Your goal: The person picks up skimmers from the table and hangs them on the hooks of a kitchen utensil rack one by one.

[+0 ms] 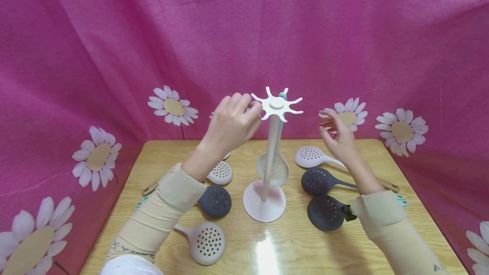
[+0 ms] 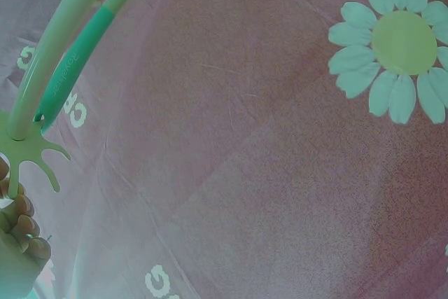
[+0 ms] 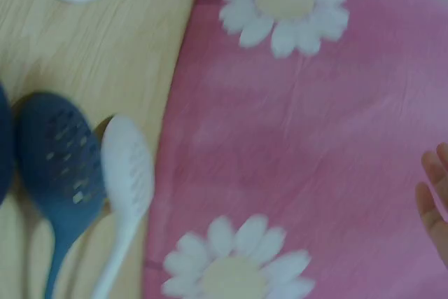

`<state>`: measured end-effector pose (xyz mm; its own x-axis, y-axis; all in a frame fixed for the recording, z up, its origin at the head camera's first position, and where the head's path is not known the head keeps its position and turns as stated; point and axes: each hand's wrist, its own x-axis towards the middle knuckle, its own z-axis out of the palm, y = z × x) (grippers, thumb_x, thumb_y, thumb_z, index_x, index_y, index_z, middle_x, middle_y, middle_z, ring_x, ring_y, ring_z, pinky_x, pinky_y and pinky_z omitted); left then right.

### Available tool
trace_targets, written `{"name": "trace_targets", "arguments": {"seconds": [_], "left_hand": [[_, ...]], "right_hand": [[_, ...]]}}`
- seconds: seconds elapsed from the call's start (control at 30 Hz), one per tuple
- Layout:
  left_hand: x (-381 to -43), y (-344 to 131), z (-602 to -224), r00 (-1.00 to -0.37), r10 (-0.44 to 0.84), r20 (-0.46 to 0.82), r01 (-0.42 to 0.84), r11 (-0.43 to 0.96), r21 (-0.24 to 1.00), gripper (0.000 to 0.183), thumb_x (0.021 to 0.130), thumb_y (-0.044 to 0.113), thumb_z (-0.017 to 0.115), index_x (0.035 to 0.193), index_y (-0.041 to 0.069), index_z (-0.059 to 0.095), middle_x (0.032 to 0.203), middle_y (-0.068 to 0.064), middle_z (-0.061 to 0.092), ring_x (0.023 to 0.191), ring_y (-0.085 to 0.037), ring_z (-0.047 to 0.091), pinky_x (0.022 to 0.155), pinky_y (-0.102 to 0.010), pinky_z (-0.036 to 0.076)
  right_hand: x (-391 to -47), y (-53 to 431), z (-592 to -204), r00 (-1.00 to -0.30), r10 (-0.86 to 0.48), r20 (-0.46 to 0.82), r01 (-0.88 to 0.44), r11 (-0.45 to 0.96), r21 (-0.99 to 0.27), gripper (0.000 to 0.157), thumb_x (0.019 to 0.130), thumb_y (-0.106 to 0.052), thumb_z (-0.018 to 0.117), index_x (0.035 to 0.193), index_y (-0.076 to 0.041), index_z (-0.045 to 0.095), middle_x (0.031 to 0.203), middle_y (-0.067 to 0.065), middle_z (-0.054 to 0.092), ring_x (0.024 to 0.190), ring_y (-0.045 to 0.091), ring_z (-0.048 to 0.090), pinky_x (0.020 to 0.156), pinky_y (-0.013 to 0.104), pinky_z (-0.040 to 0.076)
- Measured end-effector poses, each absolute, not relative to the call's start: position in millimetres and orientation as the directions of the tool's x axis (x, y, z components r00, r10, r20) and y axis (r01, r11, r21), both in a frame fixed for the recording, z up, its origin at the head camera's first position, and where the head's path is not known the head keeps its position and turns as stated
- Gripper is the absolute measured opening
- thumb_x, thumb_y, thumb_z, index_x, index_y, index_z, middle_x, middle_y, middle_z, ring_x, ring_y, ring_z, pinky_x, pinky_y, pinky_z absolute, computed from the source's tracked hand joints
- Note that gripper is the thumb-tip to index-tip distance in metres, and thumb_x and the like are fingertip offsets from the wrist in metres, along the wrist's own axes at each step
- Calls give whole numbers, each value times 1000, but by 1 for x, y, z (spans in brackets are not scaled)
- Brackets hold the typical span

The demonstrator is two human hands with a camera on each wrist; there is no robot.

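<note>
A white utensil stand (image 1: 276,105) with curved hooks round its top rises from a round base (image 1: 254,207) mid-table. My left hand (image 1: 234,120) is at the left side of that top; in the left wrist view its curled fingers (image 2: 26,225) pinch the tip of one hook. From a hook on the far side hangs a slotted spoon (image 1: 282,169) with a teal handle (image 2: 73,68), its pale bowl behind the post. To the right of the stand, my right hand (image 1: 341,137) is raised above the table, fingers loosely bent and holding nothing.
Left of the stand lie a pale skimmer (image 1: 208,243), a dark skimmer (image 1: 215,201) and a white one (image 1: 220,173). On the right are two dark slotted utensils (image 1: 317,181) and a pale skimmer (image 1: 309,156). A pink flowered cloth (image 1: 244,46) surrounds the table.
</note>
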<state>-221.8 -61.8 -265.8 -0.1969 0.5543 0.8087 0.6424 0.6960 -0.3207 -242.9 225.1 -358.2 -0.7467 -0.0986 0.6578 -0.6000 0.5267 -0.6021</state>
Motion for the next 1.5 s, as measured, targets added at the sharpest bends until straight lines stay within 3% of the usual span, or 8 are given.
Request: {"name": "trace_targets", "arguments": {"seconds": [0.1, 0.17, 0.4, 0.63, 1.0, 1.23, 1.4, 1.5], "left_hand": [[-222, -62, -265, -196, 555, 808, 642, 696, -322, 5, 81, 9, 54, 78, 5, 54, 71, -6, 49, 59, -19, 41, 51, -27, 33], [-222, -62, -265, -195, 557, 808, 639, 697, -325, 5, 81, 9, 54, 78, 5, 54, 70, -6, 49, 59, -19, 41, 51, -27, 33], [-221, -62, -264, -196, 558, 806, 633, 700, -330, 6, 82, 10, 54, 79, 5, 55, 71, -6, 50, 60, -19, 42, 51, -27, 33], [-221, -63, -265, -203, 558, 805, 634, 701, -327, 6, 82, 9, 54, 79, 5, 55, 71, -6, 50, 60, -19, 42, 51, -27, 33], [-221, -61, -266, -196, 555, 809, 632, 702, -328, 5, 82, 10, 55, 79, 6, 56, 71, -6, 50, 60, -19, 42, 51, -27, 33], [-222, -61, -266, -197, 551, 811, 637, 701, -322, 6, 83, 10, 52, 79, 5, 55, 71, -7, 50, 60, -20, 42, 51, -27, 33], [-222, -61, -266, -193, 552, 811, 639, 698, -322, 6, 82, 10, 54, 79, 5, 55, 71, -7, 50, 60, -20, 43, 51, -27, 33], [-222, -61, -266, -191, 552, 812, 640, 697, -323, 5, 81, 10, 55, 79, 5, 55, 71, -7, 49, 60, -20, 43, 51, -28, 33]], "right_hand": [[-252, 259, -379, -764, 44, 643, -498, 594, -632, 41, 81, 6, 53, 121, 1, 50, 96, 23, 62, 80, -13, 50, 68, 7, 39], [-253, 280, -389, -769, 146, 622, -395, 657, -642, 39, 82, 2, 52, 121, -1, 51, 96, 22, 62, 76, -13, 49, 68, 8, 37], [-244, 336, -424, -760, 458, 462, 18, 725, -688, 38, 82, -7, 47, 119, -1, 51, 103, 22, 59, 91, 31, 54, 77, 44, 38], [-228, 360, -461, -711, 628, 317, 274, 662, -697, 42, 83, -14, 46, 121, 2, 47, 115, 28, 49, 109, 46, 43, 87, 58, 31], [-202, 371, -511, -643, 762, 82, 531, 520, -669, 49, 85, -20, 39, 125, 9, 32, 125, 34, 28, 117, 50, 25, 92, 60, 21], [-190, 371, -537, -604, 790, -104, 640, 403, -654, 72, 87, -27, 36, 135, 17, 6, 139, 39, 6, 125, 53, 13, 101, 59, 16], [-189, 366, -547, -569, 801, -189, 687, 336, -644, 76, 87, -28, 36, 136, 17, 1, 139, 39, 1, 124, 53, 14, 102, 55, 15], [-190, 362, -551, -522, 815, -253, 727, 270, -631, 77, 86, -30, 36, 136, 17, 1, 138, 38, 7, 121, 52, 23, 101, 52, 23]]}}
